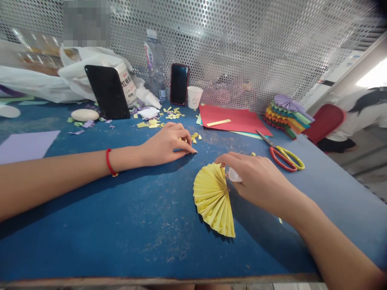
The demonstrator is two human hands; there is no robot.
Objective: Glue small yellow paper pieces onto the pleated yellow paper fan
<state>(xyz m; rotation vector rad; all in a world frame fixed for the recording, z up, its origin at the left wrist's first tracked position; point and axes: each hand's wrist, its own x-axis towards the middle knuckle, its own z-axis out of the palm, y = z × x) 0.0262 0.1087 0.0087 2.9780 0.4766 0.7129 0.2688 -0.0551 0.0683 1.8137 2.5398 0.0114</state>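
Blue-painted worktable (99,245) stretches before us, backed by a perforated metal screen (242,40). A stack of red card (232,119) and red-and-yellow-handled scissors (282,158) lie toward the right. Between our hands sits a pleated yellow paper fan (215,200), flat on the table, its pleats gathered at the top. Our right hand (256,181) hovers at that gathered point, fingers curled around a small translucent white plastic bottle (234,175). Our left hand (165,144) rests empty on the table, fingers together, just beside yellow paper scraps (192,138). A red string bracelet (109,162) circles our left wrist.
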